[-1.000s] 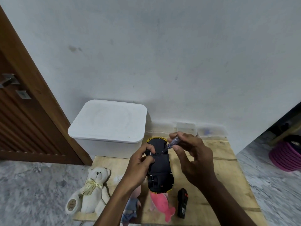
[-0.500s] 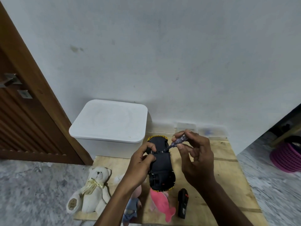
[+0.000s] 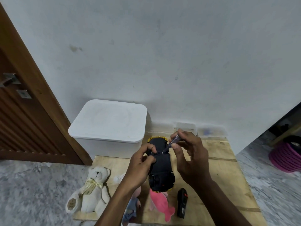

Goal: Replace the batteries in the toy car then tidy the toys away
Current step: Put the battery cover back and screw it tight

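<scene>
- Since a second ago, the right hand (image 3: 190,157) has loosened its lower fingers, which now spread apart. Its thumb and forefinger pinch a small screwdriver (image 3: 173,141) whose handle leans a little further right. The left hand and the car have kept their places.
- White lidded bin (image 3: 109,126) stands against the wall at the wooden board's (image 3: 219,173) far left corner.
- Toy car (image 3: 162,167) lies upside down, black underside up, over the middle of the board and pointing away from the person. Whether it rests on the wood I cannot tell.
- Left hand (image 3: 140,165) grips the car's left side, fingers curled over its edge.
- Teddy bear (image 3: 94,190) sits at the board's near left edge.
- Pink plush (image 3: 160,203) lies just beneath the car's near end.
- Black remote (image 3: 182,203) lies just right of the plush.
- Screwdriver tip touches the car's underside near its far end.
</scene>
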The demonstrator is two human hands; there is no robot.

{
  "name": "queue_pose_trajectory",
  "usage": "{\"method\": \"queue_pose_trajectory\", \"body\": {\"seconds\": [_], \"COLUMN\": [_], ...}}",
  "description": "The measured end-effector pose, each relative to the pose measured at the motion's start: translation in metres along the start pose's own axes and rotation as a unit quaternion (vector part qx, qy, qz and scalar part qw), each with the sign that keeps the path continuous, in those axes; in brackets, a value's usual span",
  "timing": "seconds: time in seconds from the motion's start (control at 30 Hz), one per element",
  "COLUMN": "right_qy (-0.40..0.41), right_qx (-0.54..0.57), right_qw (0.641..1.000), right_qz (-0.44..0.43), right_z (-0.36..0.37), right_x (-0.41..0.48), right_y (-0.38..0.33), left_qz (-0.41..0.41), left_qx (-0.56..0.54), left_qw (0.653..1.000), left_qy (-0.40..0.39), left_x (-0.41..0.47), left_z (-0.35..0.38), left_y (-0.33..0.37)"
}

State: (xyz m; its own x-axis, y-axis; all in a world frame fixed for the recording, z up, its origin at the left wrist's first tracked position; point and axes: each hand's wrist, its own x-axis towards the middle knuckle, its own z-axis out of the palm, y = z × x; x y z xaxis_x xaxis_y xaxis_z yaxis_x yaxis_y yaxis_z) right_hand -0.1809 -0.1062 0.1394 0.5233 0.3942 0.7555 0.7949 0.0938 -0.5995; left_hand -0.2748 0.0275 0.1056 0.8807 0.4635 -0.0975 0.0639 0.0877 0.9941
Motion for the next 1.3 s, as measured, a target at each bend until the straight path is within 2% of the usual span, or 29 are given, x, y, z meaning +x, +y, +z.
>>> {"method": "queue_pose_trajectory", "body": {"seconds": [0.13, 0.3, 0.5, 0.6, 0.87, 1.07, 1.3], "right_qy": [0.000, 0.027, -0.045, -0.024, 0.054, 0.053, 0.073], "right_qx": [-0.024, -0.044, 0.012, 0.015, -0.028, -0.042, -0.009], "right_qw": [0.999, 0.998, 0.999, 0.999, 0.998, 0.998, 0.993], "right_qz": [-0.033, -0.027, 0.022, 0.032, -0.016, 0.008, 0.096], "right_z": [0.001, 0.000, -0.006, -0.003, 0.003, 0.000, -0.005], "right_x": [0.000, 0.001, 0.005, 0.003, -0.006, -0.006, -0.005], "right_y": [0.001, 0.001, -0.003, -0.003, 0.001, 0.002, 0.003], "left_qz": [0.000, -0.007, -0.009, -0.007, -0.012, -0.029, -0.027], "left_qx": [-0.002, -0.001, -0.007, -0.010, -0.002, -0.020, -0.018], "left_qw": [1.000, 1.000, 1.000, 1.000, 1.000, 0.999, 0.998], "left_qy": [0.001, 0.005, -0.002, 0.007, 0.006, -0.007, -0.046], "left_x": [0.000, -0.001, -0.002, 0.000, 0.005, 0.004, 0.006], "left_z": [-0.001, -0.002, -0.001, -0.002, -0.002, 0.001, 0.000], "left_y": [0.001, 0.000, -0.001, 0.000, 0.001, 0.000, -0.003]}}
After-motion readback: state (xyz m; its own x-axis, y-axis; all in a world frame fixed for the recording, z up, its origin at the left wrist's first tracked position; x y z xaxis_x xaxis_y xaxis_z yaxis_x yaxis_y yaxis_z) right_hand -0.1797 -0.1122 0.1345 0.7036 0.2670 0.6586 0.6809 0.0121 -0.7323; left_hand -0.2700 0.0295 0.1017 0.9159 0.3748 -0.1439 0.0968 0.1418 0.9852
